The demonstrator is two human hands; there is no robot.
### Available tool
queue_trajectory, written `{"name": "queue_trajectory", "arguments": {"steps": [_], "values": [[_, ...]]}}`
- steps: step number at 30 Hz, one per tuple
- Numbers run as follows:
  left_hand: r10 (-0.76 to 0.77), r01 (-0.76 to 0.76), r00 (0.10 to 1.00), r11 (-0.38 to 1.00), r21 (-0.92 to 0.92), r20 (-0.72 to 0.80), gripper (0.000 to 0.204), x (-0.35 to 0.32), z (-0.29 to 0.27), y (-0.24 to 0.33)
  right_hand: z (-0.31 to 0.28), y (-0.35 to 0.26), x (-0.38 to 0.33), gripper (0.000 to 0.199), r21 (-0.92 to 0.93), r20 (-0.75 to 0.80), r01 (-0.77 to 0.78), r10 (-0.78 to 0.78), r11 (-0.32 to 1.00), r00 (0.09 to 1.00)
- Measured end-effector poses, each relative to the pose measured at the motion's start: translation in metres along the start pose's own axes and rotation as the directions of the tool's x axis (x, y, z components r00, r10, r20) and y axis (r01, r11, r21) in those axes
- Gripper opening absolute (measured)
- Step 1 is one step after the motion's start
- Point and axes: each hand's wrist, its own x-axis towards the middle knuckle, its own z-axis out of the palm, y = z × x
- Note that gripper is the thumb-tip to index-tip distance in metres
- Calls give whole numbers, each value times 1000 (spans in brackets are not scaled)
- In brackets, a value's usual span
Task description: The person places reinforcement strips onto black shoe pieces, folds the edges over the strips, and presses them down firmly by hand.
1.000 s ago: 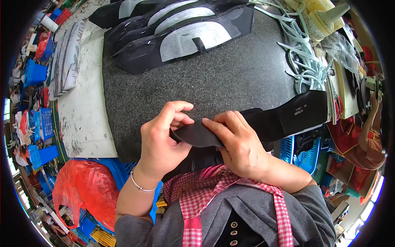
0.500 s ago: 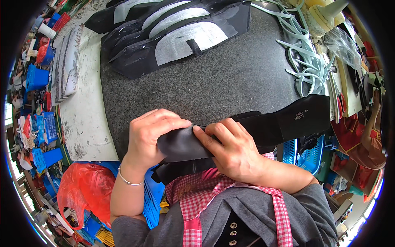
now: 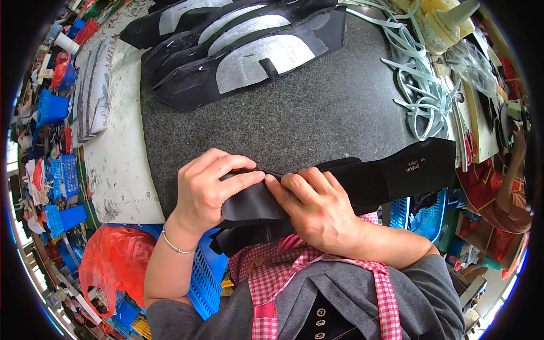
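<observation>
Both my hands grip one end of a long black leather-like piece [image 3: 391, 175] at the near edge of a dark speckled worktable [image 3: 317, 119]. My left hand [image 3: 207, 190] wraps over the folded end, fingers on top. My right hand [image 3: 320, 209] presses its fingertips against the same fold, touching the left hand's fingers. The piece stretches away to the right past the table's edge, with a small white label near its far end. More black material [image 3: 249, 235] hangs under my hands.
A stack of black cut pieces with grey-white linings [image 3: 243, 51] lies at the table's far side. Pale green straps [image 3: 419, 85] pile at the right. A white board [image 3: 122, 164] borders the left. Blue baskets [image 3: 204, 277] and a red bag [image 3: 110, 260] sit below.
My hands have drawn slightly closer to my body and folded the black piece's end over, so more of its smooth surface shows between my fingers.
</observation>
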Motion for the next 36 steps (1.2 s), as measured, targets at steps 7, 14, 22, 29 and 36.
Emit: {"name": "queue_trajectory", "arguments": {"steps": [7,14,22,29,36], "values": [[31,-113,981,897,427,194,42,-4,-24,12,-16,-9,2,101,15,232,-12,8,1000,973],[5,18,991,986,-167,137,46,11,62,74,-78,27,-29,45,514,364,56,-277,856,889],[-11,-74,965,947,312,261,46,32,64,112,-90,72,-62,30,220,78,-82,66,972,995],[101,-163,973,937,308,208,35,42,78,132,-51,67,-102,40,215,-45,-13,23,977,999],[240,-300,924,939,171,299,35,36,60,121,-75,122,-151,42,-219,-42,39,-49,975,998]]}}
